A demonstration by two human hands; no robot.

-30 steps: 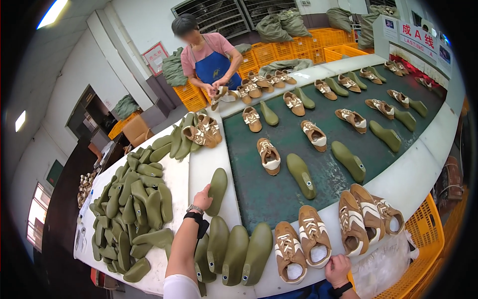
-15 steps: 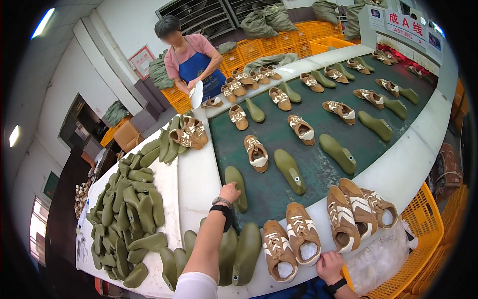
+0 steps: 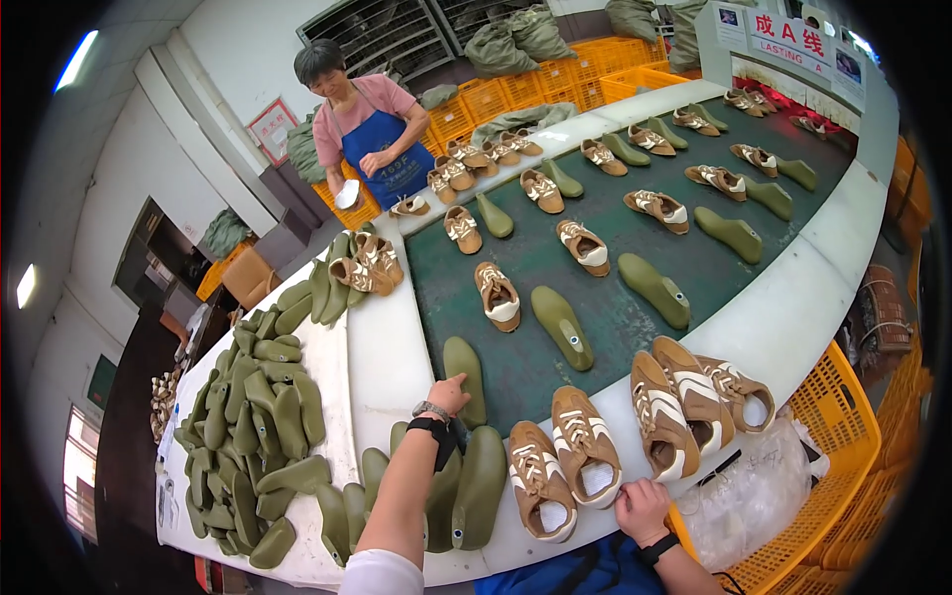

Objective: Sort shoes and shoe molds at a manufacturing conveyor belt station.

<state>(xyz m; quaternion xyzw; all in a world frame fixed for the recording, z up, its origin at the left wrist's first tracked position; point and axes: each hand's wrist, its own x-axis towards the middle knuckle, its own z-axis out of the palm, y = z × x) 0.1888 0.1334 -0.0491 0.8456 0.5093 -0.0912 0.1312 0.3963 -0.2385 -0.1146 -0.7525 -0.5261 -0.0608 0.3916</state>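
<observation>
My left hand (image 3: 451,394) rests at the left edge of a green shoe last (image 3: 464,382), which lies flat on the dark green belt (image 3: 615,377). A finger reaches onto the last; the thumb is hidden. My right hand (image 3: 643,508), fingers curled, sits at the table's front edge beside the heel of a brown sneaker with white stripes (image 3: 587,446). Its palm is hidden. Left of that sneaker stands its like (image 3: 540,481), and to the right are several more (image 3: 691,392). Large green lasts (image 3: 479,486) stand under and beside my left forearm.
A heap of green lasts (image 3: 243,436) covers the white table on the left. Sneakers and lasts stand in rows along the belt. Across the table a co-worker (image 3: 367,129) in a blue apron holds a white object (image 3: 347,194). A yellow crate (image 3: 843,466) with clear plastic stands right.
The co-worker has lowered the white object to one side in one hand and freed the other. My hands stay by the same last and sneaker; the view has shifted slightly.
</observation>
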